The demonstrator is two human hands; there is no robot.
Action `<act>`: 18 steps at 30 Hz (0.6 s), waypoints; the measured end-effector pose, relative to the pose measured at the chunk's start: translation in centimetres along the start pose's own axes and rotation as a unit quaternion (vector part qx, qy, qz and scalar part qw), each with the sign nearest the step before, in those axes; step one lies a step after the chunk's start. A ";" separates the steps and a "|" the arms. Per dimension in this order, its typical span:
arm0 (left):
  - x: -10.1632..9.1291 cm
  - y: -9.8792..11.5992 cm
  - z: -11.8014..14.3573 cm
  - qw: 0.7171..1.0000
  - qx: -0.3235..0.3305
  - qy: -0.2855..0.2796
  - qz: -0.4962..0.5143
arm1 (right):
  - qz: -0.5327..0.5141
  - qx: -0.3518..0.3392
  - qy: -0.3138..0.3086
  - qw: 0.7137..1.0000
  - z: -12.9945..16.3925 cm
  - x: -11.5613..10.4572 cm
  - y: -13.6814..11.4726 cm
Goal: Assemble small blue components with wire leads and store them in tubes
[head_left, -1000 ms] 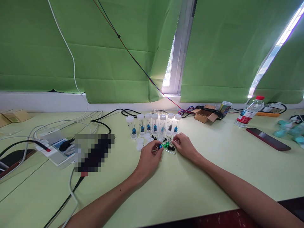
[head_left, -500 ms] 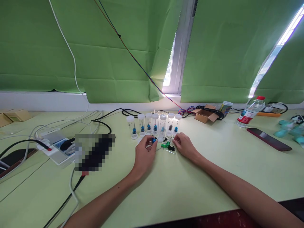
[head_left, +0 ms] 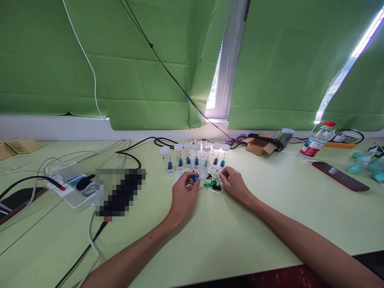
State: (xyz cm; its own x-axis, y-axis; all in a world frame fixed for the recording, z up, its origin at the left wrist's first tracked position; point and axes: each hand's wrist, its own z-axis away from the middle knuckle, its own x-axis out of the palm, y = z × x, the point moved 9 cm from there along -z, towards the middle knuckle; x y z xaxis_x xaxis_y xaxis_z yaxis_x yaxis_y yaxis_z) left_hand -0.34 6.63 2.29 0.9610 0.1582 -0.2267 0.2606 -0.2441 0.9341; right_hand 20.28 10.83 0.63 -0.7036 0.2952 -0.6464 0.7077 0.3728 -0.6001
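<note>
My left hand (head_left: 182,196) pinches a small blue bead-like part (head_left: 195,177) between thumb and fingertips, just in front of a row of clear vials with white caps (head_left: 195,158). Most vials hold a blue piece; one holds a dark piece. My right hand (head_left: 235,185) rests on the green desk (head_left: 210,236) with its fingertips curled next to a small green part (head_left: 209,183) and a black part (head_left: 216,187). Whether the right fingers grip anything is unclear. Loose white caps lie beside my left hand.
A white power strip (head_left: 67,186) with cables and a blurred dark item (head_left: 120,192) sit at the left. At the right stand a cardboard box (head_left: 258,145), a cup (head_left: 285,137), a water bottle (head_left: 316,141) and a dark phone (head_left: 339,176). Green blinds hang behind.
My left hand lifted the blue part away from the green one and carried it left and back toward the vials. The right hand has barely moved.
</note>
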 end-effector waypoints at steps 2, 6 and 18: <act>0.1 0.0 0.0 1.000 0.000 -0.003 -0.001 | -0.004 0.006 -0.001 1.000 0.0 0.0 0.0; 0.1 0.0 0.1 1.000 -0.002 -0.006 0.000 | -0.015 0.016 -0.001 1.000 0.0 -0.1 0.1; 0.2 0.0 0.3 1.000 -0.002 -0.011 0.008 | -0.024 0.010 0.009 1.000 0.0 -0.6 -0.5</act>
State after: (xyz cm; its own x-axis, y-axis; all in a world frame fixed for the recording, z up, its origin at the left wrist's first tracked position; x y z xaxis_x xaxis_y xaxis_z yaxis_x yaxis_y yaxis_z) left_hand -0.09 6.42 2.13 0.9668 0.1332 -0.2180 0.2450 -0.2419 0.9389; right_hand 20.38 10.49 1.32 -0.7382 0.2937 -0.6073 0.6737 0.3688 -0.6404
